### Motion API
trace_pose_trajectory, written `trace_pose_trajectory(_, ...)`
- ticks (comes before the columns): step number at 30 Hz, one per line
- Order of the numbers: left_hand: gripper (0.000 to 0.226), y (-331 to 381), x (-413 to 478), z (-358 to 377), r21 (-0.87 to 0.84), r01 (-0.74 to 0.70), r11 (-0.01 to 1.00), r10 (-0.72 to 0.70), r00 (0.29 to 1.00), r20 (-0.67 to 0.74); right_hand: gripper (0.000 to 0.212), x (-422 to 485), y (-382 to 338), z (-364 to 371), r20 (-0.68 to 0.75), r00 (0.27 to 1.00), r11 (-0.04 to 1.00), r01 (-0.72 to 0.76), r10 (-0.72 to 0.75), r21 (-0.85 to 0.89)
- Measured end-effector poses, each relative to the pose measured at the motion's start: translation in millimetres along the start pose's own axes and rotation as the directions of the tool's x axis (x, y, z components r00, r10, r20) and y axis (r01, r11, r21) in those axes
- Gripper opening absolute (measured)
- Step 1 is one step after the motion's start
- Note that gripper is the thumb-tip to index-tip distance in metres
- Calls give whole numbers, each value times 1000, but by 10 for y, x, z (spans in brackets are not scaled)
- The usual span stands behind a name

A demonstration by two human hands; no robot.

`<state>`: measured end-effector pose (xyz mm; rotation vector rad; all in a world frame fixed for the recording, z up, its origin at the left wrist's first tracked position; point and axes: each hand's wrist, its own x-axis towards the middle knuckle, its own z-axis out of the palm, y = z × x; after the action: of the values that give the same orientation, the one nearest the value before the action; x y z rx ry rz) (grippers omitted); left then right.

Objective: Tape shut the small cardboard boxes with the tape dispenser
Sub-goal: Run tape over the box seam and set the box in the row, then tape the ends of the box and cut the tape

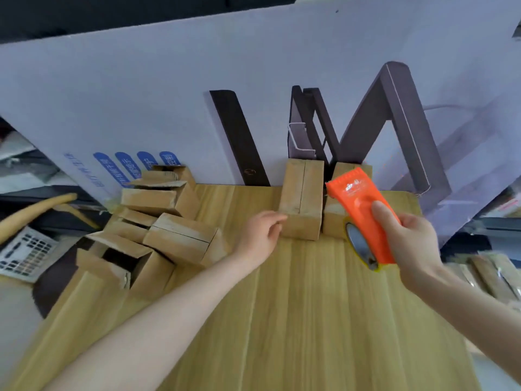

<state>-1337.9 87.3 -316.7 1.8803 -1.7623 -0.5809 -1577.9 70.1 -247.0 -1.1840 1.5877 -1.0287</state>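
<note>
The right hand grips the tape dispenser; the left hand, slack, touches a box; the open boxes at nine o'clock look still untaped.

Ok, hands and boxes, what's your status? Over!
Right hand grips orange tape dispenser. Left hand open, fingertips at middle box, flaps closed. Nothing between them; box pile off to left.
</note>
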Motion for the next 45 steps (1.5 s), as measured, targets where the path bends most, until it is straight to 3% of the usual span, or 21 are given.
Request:
trace_pose_trajectory(5, 33, -936, -175, -841, 279, 115, 953, -91, 991, -95, 42, -467, -17, 430, 99, 993, 997, -62, 58, 43)
trace_pose_trajectory(7, 38, -1198, -125, -1063, 396, 113, 911, -109, 993, -34, 43, -600, -36, 624, 118, 990, 996, -77, 71, 49)
trace_pose_trajectory(11, 53, -1599, -14, -1010, 592, 21, 806, -214, 942, 258, 48, -866, -53, 934, 112, 989, 993, -99, 93, 55)
trace_pose_trajectory(14, 48, -1735, -161, -714, 630, -45, 775, -87, 980, 176, 49, -1062, -47, 1067, 78, 992, 994, -104, 101, 45)
trace_pose_trajectory(17, 55, -1539, -444, -392, 568, -129, 813, 81, 991, 109, 45, -1274, -69, 1105, 18, 991, 989, -135, 134, 66)
trace_pose_trajectory(21, 49, -1063, -1056, 50, 461, -203, 864, 178, 979, 99, 42, -1613, -93, 1021, -76, 978, 980, -188, 194, 70)
trace_pose_trajectory(28, 34, -482, -2356, 487, 305, -403, 863, 312, 900, 304, 53, -2195, -27, 684, -160, 957, 969, -246, 241, -13)
trace_pose_trajectory(31, 38, -368, -2453, 469, 164, -230, 959, 180, 945, 273, 48, -2414, -81, 528, -124, 958, 966, -257, 258, 26)
trace_pose_trajectory(33, 42, -205, -2278, 264, -140, 112, 984, -59, 940, 336, 39, -2526, -154, 413, -94, 965, 969, -242, 246, 50)
trace_pose_trajectory(35, 35, 7, -2074, -101, -480, 456, 750, -246, 865, 436, 35, -2626, -256, 301, -57, 972, 973, -226, 229, 56)
trace_pose_trajectory(36, 34, 106, -1984, -315, -592, 541, 597, -302, 836, 459, 36, -2668, -307, 243, -33, 977, 977, -207, 209, 53)
trace_pose_trajectory(37, 37, 193, -1920, -531, -654, 587, 477, -310, 809, 500, 36, -2709, -363, 179, -3, 983, 981, -184, 184, 54)
trace_pose_trajectory(39, 50, 341, -1866, -914, -685, 639, 349, -220, 766, 604, 37, -2772, -450, 56, 80, 987, 987, -145, 140, 61)
trace_pose_trajectory(42, 52, 559, -1926, -1288, -667, 662, 342, -93, 731, 676, 36, -2845, -535, -99, 181, 979, 995, -96, 91, 17)
trace_pose_trajectory(45, 23, 740, -2066, -1452, -717, 564, 411, -76, 804, 589, 37, -2897, -566, -213, 251, 967, 998, -33, 44, -49)
